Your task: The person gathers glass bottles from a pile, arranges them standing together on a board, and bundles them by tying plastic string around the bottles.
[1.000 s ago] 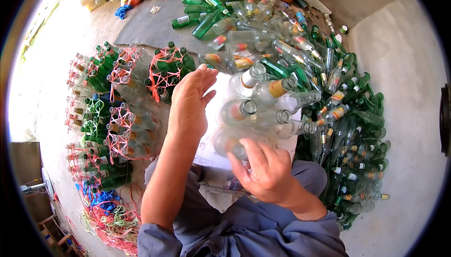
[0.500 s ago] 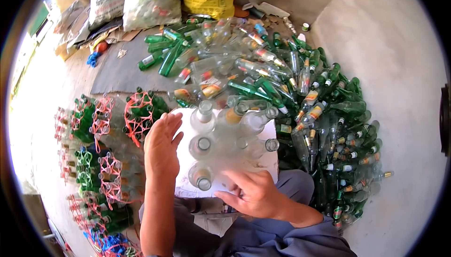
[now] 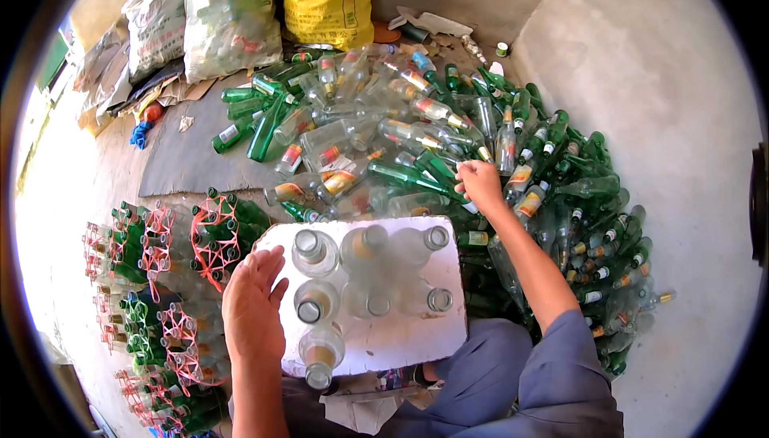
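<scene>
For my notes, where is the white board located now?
In the head view, the white board lies below centre, under the standing bottles, right of the left hand.

The right hand [image 3: 481, 186] has left the worktop's [image 3: 408, 342] near edge, where its fingers were by the clear glass bottle [image 3: 322, 348] nearest the near left corner, and is now over the heap of bottles [image 3: 506, 146] past the far right corner, its fingers curled in. The head view has tipped up, bringing more of the yellow sack [image 3: 330, 2] and translucent sack [image 3: 231, 18] into sight than a second ago.
</scene>
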`<state>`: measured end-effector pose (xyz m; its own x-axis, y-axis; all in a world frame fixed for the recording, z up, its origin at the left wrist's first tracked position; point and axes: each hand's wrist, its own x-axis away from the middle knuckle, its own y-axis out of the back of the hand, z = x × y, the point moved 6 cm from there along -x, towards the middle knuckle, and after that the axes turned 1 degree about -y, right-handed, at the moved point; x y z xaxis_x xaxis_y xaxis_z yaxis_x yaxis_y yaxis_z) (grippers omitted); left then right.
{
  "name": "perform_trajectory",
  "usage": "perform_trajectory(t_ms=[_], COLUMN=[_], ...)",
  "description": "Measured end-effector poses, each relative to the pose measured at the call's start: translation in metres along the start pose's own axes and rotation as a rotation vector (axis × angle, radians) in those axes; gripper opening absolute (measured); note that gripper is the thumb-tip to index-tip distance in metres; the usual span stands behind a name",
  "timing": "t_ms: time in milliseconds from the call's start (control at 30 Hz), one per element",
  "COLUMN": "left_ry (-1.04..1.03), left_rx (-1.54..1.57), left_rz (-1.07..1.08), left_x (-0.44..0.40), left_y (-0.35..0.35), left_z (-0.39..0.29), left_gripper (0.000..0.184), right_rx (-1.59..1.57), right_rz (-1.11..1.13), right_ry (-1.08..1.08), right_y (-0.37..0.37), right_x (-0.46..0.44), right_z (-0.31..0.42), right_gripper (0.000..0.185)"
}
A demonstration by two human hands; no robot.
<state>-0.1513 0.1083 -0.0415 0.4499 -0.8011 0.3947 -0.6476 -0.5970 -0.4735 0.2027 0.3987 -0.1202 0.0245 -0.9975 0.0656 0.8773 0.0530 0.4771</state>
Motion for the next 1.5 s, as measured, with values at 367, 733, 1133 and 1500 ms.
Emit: perform_trajectory(t_ms=[367,733,1133,1500], left_ry=[0.036,0.043,0.025,0.000], left_rx=[-0.021,-0.030,-0.037,-0.033], left_rz=[-0.047,-0.033,-0.021,-0.054], left_x=[-0.005,-0.014,-0.014,-0.006], left_y=[-0.010,-0.013,-0.010,0.006], left_z=[0.005,0.008,0.009,0.009], left_gripper=[0.035,0.038,0.035,0.034], right_rx=[0.080,0.603,0.679,0.700], right_rz=[-0.040,-0.156,-0.277,-0.258], right_ry=[-0.261,-0.174,0.215,0.626], right_y=[-0.046,-0.062,-0.085,-0.047], right_x=[-0.118,-0.154,-0.142,-0.080], right_z=[-0.079,-0.095,-0.020,0.076], right_gripper=[0.056,0.045,0.037,0.028])
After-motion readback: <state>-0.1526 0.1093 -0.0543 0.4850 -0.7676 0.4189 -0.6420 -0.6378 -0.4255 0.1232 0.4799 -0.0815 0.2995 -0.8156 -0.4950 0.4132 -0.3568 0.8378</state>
